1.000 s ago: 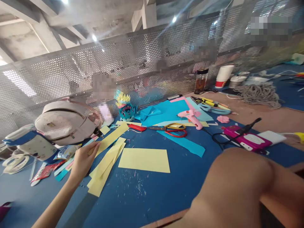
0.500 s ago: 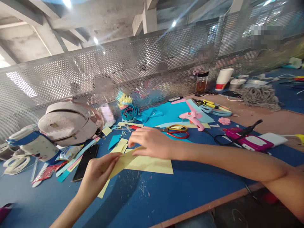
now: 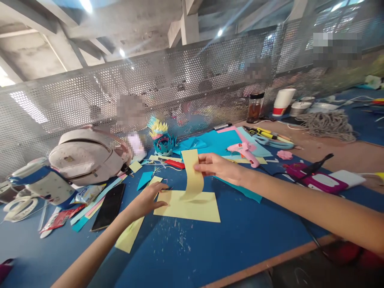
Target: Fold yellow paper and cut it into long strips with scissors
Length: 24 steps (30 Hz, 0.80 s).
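The right hand (image 3: 220,168) pinches a yellow strip (image 3: 192,174) near its upper end; the strip hangs curved, its lower end meeting the yellow sheet (image 3: 192,207) that lies flat on the blue worktop (image 3: 240,240). The left hand (image 3: 147,200) rests with fingers spread on the sheet's left edge, holding nothing. Left of the sheet lies a black phone (image 3: 108,207). Behind the sheet are a pink glue gun (image 3: 244,151) and a backpack (image 3: 87,156).

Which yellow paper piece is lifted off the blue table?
The narrow yellow paper strip pinched in the right hand; it curls upward, while the wide yellow paper sheet under the left hand lies flat.
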### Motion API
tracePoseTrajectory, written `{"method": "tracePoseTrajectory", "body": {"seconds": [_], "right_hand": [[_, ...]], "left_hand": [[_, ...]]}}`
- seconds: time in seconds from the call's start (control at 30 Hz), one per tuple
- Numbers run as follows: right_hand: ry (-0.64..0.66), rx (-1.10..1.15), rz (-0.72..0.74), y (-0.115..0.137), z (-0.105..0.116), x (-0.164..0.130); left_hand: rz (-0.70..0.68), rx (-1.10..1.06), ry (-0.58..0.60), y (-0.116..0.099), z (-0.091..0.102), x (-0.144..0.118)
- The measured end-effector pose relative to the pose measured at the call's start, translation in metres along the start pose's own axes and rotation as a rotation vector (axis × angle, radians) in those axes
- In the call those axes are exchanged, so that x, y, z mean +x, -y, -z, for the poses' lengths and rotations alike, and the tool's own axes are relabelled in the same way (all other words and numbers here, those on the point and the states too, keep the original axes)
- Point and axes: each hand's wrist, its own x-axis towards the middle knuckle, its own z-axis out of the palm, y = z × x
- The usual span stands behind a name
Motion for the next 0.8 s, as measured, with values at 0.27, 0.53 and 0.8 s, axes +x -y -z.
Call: {"method": "tracePoseTrajectory", "body": {"seconds": [0.27, 0.53, 0.8], "right_hand": [[0.146, 0.012, -0.056, 0.012, 0.005, -0.017], [0.304, -0.772, 0.249, -0.004, -0.018, 0.005], [0.103, -0.377, 0.179, -0.023, -0.026, 0.025]], "left_hand": [[-0.025, -0.07, 0.048, 0.012, 0.005, 0.029], [0.001, -0.389, 0.036, -0.04, 0.02, 0.028], [0.227, -1.425, -0.149, -0.058, 0.0, 0.0]]}}
